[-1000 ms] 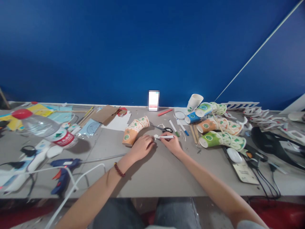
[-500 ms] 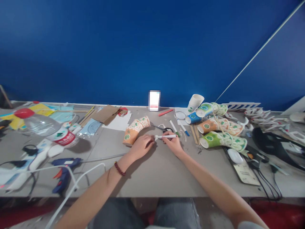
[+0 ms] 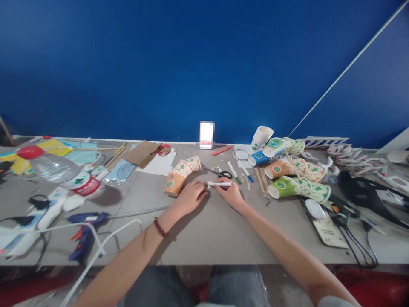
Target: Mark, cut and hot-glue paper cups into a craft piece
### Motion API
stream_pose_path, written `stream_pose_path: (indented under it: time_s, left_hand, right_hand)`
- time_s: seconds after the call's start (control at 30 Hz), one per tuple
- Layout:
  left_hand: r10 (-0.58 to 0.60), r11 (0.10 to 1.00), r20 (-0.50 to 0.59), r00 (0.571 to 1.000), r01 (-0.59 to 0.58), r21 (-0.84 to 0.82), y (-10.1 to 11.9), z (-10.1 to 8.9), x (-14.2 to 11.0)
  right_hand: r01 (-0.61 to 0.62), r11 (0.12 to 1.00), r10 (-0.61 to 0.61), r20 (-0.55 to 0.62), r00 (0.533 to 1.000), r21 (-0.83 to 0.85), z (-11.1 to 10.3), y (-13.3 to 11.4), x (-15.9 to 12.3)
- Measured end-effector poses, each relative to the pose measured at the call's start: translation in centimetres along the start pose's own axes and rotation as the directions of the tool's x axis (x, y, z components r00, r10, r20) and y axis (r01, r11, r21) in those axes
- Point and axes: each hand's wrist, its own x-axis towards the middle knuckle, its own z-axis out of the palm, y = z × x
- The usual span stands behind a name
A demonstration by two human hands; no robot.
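My right hand (image 3: 230, 192) is closed round a white marker (image 3: 222, 184), held nearly level with one end pointing left. My left hand (image 3: 192, 197) rests on the table, its fingers curled together near the marker's left end. A small white piece shows at these fingertips; whether they pinch it is too small to tell. Just left of that hand lies a curved row of joined paper cups (image 3: 182, 174), orange at the near end and leaf-patterned further up. Behind my right hand lie black-handled scissors (image 3: 226, 174), a green-ended marker (image 3: 234, 172) and a blue-ended marker (image 3: 247, 173).
To the right lie more joined paper cups (image 3: 298, 189), wooden sticks (image 3: 261, 180) and a white mouse (image 3: 315, 209). A blue glue gun (image 3: 84, 232), a power strip (image 3: 53, 213) and a lying bottle (image 3: 64, 170) occupy the left. At the wall stands a phone (image 3: 207, 134).
My right hand has shifted slightly left with the marker, and more of the scissors' handle shows. The left hand stays nearly in place.
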Motion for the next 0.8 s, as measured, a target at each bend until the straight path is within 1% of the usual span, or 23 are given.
stream_pose_path:
  time_s: [0.3, 0.47, 0.8]
  left_hand:
    - [-0.001, 1.000, -0.007, 1.000, 0.001, -0.023, -0.02, 0.06, 0.08]
    - [-0.002, 1.000, 0.006, 1.000, 0.002, -0.016, 0.00, 0.03, 0.09]
    - [-0.008, 1.000, 0.004, 1.000, 0.008, 0.004, 0.08, 0.10, 0.09]
  right_hand:
    - [0.017, 1.000, -0.017, 0.003, 1.000, -0.012, 0.12, 0.43, 0.02]
    - [0.020, 1.000, -0.020, 0.017, 1.000, -0.008, 0.14, 0.48, 0.03]
    - [-0.002, 0.999, 0.001, -0.014, 1.000, -0.032, 0.09, 0.26, -0.02]
